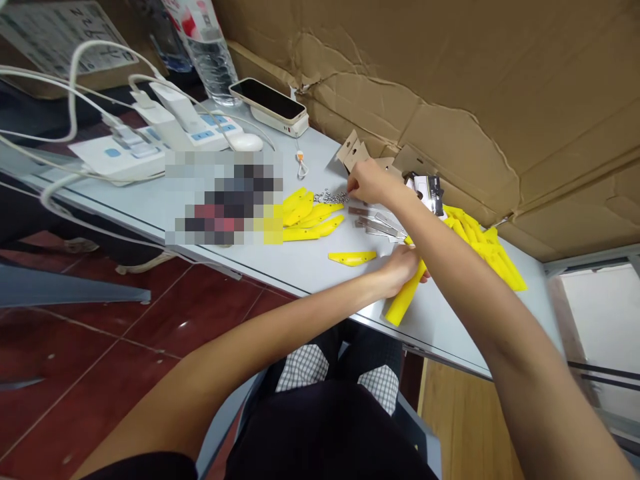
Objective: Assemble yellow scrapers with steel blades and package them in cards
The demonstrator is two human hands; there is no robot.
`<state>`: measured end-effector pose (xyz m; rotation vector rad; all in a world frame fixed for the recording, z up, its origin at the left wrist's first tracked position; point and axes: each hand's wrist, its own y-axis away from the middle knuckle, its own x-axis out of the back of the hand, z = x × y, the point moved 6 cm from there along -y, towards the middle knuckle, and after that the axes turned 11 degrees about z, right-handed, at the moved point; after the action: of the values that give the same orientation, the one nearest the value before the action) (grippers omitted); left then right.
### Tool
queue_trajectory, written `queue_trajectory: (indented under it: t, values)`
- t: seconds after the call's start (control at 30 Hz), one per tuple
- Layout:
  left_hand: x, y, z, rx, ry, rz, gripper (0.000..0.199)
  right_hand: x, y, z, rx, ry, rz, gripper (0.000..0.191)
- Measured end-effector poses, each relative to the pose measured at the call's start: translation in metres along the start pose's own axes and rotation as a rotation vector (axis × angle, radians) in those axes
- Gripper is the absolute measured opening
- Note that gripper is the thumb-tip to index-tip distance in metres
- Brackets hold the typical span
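My left hand [401, 268] is closed around a long yellow plastic piece [403, 301], which slants over the table's front part. My right forearm crosses above it and hides its upper end. My right hand [369, 181] reaches to the right edge of a pile of small metal screws [332, 197], its fingers pinched together; anything between them is hidden. Just below that hand lie several flat metal strips [376, 223]. One yellow handle half [352, 257] rests alone left of my left hand, and several more yellow pieces [315, 215] are heaped beside the screws.
Another heap of yellow pieces [487, 250] lies at the right. Small cardboard cards [354, 152] lean by the cardboard wall [425, 73]. A phone [270, 100], a water bottle [213, 63] and a power strip [120, 157] with cables occupy the left back. One area is pixelated.
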<state>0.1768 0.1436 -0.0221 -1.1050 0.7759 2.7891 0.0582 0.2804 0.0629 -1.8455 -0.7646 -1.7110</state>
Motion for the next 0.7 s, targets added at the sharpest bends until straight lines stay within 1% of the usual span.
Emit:
queue_trajectory:
  t: [0.1, 0.27, 0.33, 0.4, 0.47, 0.53, 0.63, 0.7]
  values:
    - [-0.001, 0.003, 0.002, -0.012, -0.013, 0.002, 0.007, -0.005, -0.001, -0.001, 0.010, 0.008, 0.007, 0.021]
    - [-0.005, 0.003, 0.003, -0.023, 0.025, -0.031, 0.005, -0.014, -0.003, 0.003, -0.025, 0.027, 0.031, 0.023]
    - [-0.008, 0.004, 0.004, -0.014, 0.042, -0.084, 0.006, -0.010, 0.001, 0.004, -0.026, 0.012, 0.052, 0.025]
    - [-0.010, 0.006, 0.003, 0.027, 0.040, -0.156, 0.013, 0.005, 0.015, 0.006, -0.004, -0.046, 0.112, 0.023]
    - [-0.009, 0.008, 0.002, 0.080, 0.050, -0.192, 0.022, 0.030, 0.043, 0.007, 0.035, -0.137, 0.221, 0.018]
    - [-0.007, 0.009, 0.002, 0.110, 0.080, -0.193, 0.031, 0.059, 0.085, 0.014, 0.032, -0.203, 0.359, 0.014]
    - [-0.009, 0.012, 0.002, 0.112, 0.091, -0.223, 0.035, 0.090, 0.162, 0.036, -0.071, -0.248, 0.524, 0.012]
    - [-0.011, 0.013, 0.002, 0.093, 0.052, -0.256, 0.032, 0.097, 0.208, 0.055, -0.170, -0.313, 0.593, 0.009]
